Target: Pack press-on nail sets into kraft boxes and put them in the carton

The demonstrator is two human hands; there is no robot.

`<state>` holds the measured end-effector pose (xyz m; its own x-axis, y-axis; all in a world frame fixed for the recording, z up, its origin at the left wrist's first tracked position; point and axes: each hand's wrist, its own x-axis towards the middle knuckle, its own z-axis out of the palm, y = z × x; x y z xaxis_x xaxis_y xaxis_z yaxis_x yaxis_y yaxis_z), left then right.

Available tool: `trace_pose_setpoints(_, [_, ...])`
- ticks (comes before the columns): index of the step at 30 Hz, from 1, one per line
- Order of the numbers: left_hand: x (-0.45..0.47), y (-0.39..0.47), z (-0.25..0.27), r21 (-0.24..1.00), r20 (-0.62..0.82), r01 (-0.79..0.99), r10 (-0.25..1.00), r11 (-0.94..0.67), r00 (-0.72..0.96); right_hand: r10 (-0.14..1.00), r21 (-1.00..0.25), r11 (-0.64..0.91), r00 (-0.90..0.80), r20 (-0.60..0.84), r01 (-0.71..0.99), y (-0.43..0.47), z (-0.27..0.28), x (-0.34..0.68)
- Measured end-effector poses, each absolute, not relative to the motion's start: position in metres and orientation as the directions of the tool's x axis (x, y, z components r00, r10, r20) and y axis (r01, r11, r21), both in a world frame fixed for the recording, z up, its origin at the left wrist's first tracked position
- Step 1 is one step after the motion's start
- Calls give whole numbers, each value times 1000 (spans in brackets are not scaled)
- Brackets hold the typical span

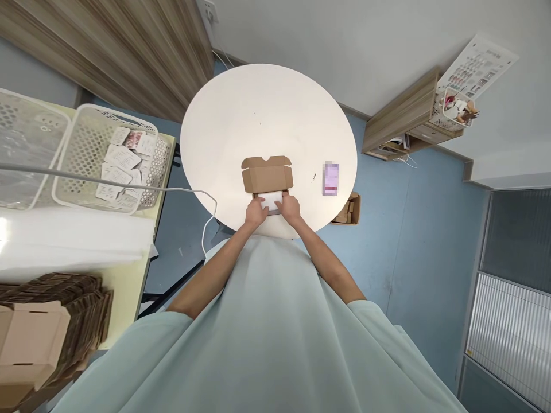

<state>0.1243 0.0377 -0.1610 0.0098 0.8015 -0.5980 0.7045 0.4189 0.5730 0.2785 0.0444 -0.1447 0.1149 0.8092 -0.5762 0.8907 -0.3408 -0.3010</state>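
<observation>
An open brown cardboard box [267, 179] stands near the front edge of the round white table [262, 103], its lid tilted back away from me. Inside its lower part lies a white packet [270, 201], partly covered by my fingers. My left hand [256, 213] grips the box at its left side, with the thumb over the white packet. On the opposite side, my right hand [290, 208] grips the box in the same way, its thumb at the packet's right edge. The undersides of both hands are hidden.
A blurred purple item [330, 178] lies on the table's right. Left, a side table [124, 287] bears a white basket [64, 166] of cards, a white sheet roll [73, 236] and stacked flat cardboard [81, 327]. A cable [181, 189] crosses there. A carton [355, 209] stands on the floor.
</observation>
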Motion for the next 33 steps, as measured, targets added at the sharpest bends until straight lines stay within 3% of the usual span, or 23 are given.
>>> trace_pose_setpoints(6, [121, 36, -151, 581, -560, 725, 828, 370, 27, 807, -256, -253, 58, -588, 933, 44, -140, 276])
trace_pose_setpoints(13, [93, 76, -140, 694, -306, 607, 922, 387, -237, 931, -517, -350, 229, -283, 781, 72, -130, 318])
trace_pose_setpoints(15, [90, 93, -141, 708, -364, 541, 891, 454, -272, 922, -608, -385, 260, -287, 694, 86, -136, 328])
trace_pose_setpoints(17, [88, 107, -143, 699, -463, 481, 847, 530, -261, 888, -674, -457, 250, -387, 580, 97, -143, 332])
trace_pose_setpoints(22, [87, 118, -137, 690, -587, 383, 784, 615, -202, 830, -717, -551, 195, -522, 427, 109, -148, 329])
trace_pose_setpoints(27, [85, 119, -127, 736, -579, 334, 803, 589, -140, 843, -740, -532, 174, -509, 411, 111, -139, 330])
trace_pose_setpoints(33, [84, 125, -121, 820, -495, 320, 869, 475, -22, 913, -809, -400, 112, -392, 431, 114, -130, 334])
